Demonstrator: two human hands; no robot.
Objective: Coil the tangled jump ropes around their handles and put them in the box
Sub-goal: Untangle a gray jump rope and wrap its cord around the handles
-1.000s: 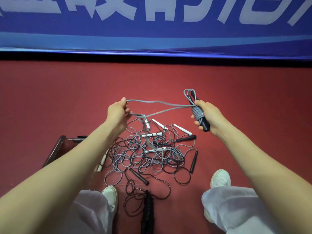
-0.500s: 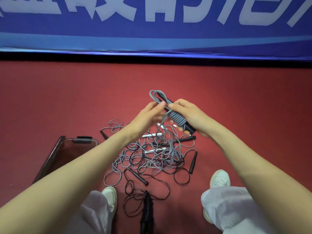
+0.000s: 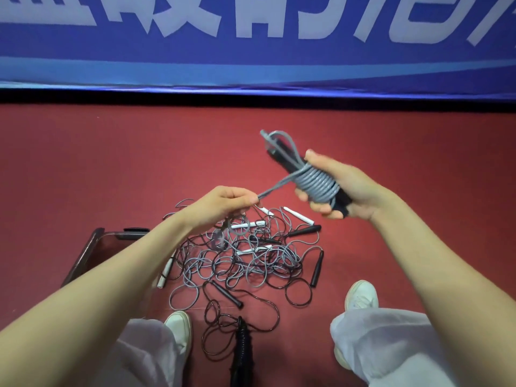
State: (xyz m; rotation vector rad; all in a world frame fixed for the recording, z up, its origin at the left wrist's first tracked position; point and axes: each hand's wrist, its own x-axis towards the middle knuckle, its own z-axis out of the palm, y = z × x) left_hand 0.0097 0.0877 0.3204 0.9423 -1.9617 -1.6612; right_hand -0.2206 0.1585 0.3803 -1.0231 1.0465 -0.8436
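My right hand grips a pair of black handles with grey rope coiled around them, held above the floor. A short doubled length of that grey rope runs down-left to my left hand, which pinches its end. Below the hands a tangled pile of grey and black jump ropes with white and black handles lies on the red floor. A black rope wound on its handles lies between my feet. The clear box stands at the left, partly hidden by my left forearm.
A blue banner wall closes the far side of the red floor. My two white shoes and pale trouser legs flank the pile at the bottom.
My left hand first came in to the bundle with the long stretch of rope, then drew away down-left. More turns of grey rope lie on the handles, and only a short tail is left.
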